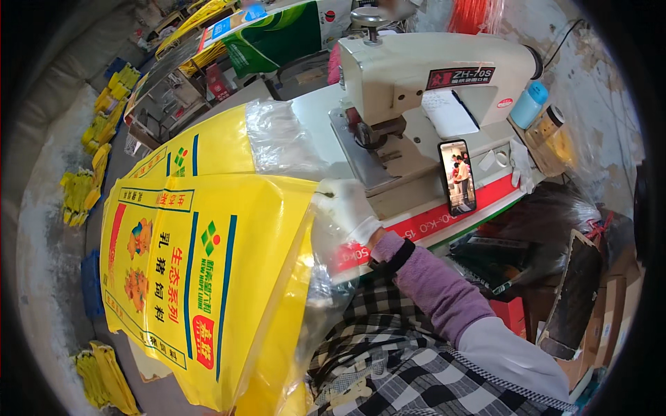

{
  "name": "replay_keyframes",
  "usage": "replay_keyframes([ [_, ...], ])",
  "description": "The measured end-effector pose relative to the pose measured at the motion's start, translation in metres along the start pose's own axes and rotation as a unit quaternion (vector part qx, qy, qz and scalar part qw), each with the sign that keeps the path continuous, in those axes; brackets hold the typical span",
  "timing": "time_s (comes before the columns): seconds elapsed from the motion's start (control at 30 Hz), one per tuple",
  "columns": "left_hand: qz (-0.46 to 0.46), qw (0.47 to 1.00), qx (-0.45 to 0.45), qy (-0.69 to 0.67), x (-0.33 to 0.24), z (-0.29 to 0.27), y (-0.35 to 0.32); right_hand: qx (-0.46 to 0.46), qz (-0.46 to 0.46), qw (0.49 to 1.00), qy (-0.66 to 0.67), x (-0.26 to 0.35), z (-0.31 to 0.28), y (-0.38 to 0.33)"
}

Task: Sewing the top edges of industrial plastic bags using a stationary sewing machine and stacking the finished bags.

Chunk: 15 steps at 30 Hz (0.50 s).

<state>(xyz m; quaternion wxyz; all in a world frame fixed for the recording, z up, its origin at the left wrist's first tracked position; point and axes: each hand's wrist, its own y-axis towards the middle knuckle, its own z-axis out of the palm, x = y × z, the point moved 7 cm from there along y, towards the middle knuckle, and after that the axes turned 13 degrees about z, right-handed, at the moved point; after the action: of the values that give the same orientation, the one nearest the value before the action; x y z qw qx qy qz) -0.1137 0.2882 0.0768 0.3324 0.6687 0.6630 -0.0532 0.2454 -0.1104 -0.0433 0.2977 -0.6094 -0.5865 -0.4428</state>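
Observation:
My right hand (345, 208), in a white glove, is closed at the upper right corner of a yellow printed woven bag (187, 277). The bag hangs spread out in front of me, its printed side showing. Clear plastic liner (326, 277) sticks out along its right edge, below the glove. Another yellow bag (218, 142) lies behind it on the table, with crumpled clear liner (281, 135) at its end. A cream sewing machine (433, 62) stands just beyond my right hand. My left hand does not show; the bag may hide it.
A phone (457, 177) with a lit screen leans near the machine. Paper and a pen (451, 114), a blue bottle (529, 104) and a jar (551, 118) are at the right. Bundles of folded yellow bags (80, 194) lie along the left wall. Boxes (510, 319) stand beside me.

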Motion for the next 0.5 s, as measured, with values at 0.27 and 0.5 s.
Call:
replay_keyframes([
  [0.27,0.205,0.94,0.218,0.164,-0.029,0.004,-0.025,-0.085,-0.198,0.971,-0.107,0.038,-0.003,0.002],
  [0.5,0.34,0.919,0.145,0.138,0.255,-0.086,-0.218,0.295,-0.501,0.807,-0.103,0.146,0.043,-0.094],
])
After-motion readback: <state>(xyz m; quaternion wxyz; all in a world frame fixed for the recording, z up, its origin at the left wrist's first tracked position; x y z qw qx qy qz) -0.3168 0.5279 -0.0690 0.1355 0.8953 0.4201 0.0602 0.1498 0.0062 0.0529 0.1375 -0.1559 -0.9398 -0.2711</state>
